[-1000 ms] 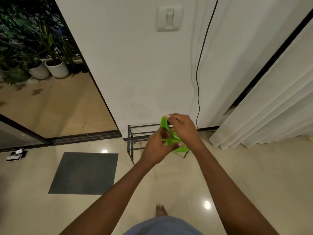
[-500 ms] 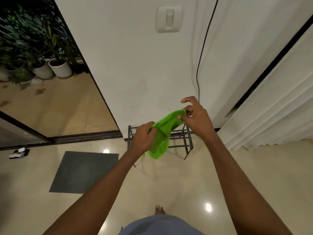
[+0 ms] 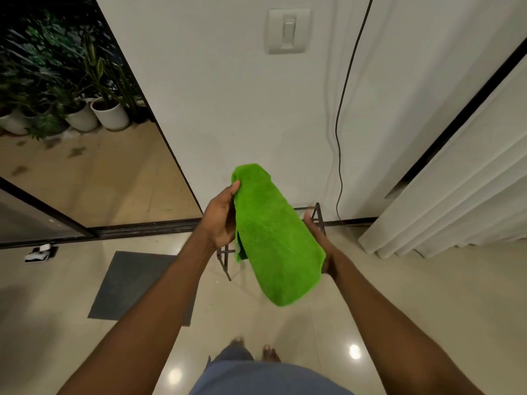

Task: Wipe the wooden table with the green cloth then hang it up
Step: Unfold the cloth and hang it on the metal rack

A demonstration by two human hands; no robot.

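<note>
Holding: green cloth (image 3: 273, 238), spread; left hand (image 3: 221, 220) pinching its 9 o'clock edge, right hand (image 3: 320, 243) gripping 3 o'clock edge

One view only, worn on the person's head, looking forward and steeply down along both outstretched forearms. It faces a white wall (image 3: 228, 109) at twelve o'clock, with the tiled floor (image 3: 413, 295) close beneath. A glass door (image 3: 85, 172) lies toward ten o'clock, curtains (image 3: 462, 201) toward two o'clock.
</note>
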